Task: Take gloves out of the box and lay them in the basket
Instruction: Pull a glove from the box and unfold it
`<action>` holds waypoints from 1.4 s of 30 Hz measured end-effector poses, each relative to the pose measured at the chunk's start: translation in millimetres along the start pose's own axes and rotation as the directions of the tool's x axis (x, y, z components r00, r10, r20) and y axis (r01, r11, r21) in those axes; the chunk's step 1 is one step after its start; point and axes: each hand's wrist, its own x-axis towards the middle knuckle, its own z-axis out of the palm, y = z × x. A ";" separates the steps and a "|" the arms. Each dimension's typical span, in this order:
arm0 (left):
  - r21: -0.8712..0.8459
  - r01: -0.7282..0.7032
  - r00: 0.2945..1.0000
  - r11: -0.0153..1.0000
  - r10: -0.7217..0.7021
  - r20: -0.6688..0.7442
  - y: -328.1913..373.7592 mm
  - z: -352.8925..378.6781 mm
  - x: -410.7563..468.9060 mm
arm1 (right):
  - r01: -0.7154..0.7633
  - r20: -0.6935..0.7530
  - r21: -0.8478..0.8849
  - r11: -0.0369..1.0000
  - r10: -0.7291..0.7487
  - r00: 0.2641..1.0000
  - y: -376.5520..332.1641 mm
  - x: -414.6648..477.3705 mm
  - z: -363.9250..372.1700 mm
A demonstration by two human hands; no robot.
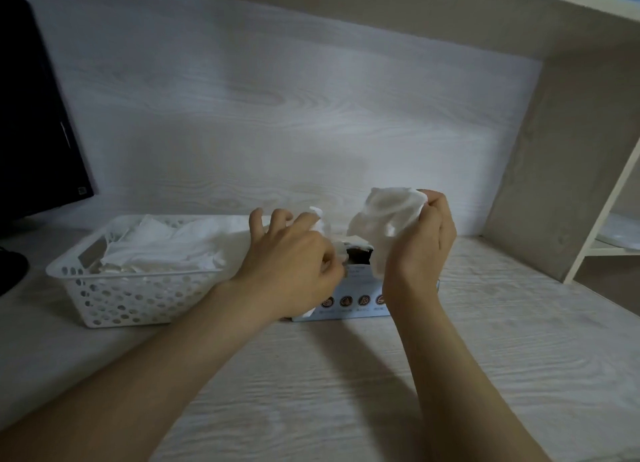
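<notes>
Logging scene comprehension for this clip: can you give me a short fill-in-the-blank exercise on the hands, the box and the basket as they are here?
1. The glove held above the box is gripped by the ____ hand.
2. The basket stands to the ____ of the box.
3. The basket's walls are pierced with round ____.
4. The gloves lying in the basket are ____ in colour.
Missing words: right; left; holes; white.

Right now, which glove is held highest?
The crumpled glove pinched in the right hand, above the box. The left hand pinches a second glove lower down; the other gloves lie in the basket.
</notes>
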 end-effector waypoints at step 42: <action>-0.926 -0.096 0.927 0.366 -0.305 -0.217 -51.4 -31.2 -13.3 | -0.302 0.780 -0.137 0.943 0.291 0.554 -8.6 -16.8 -1.0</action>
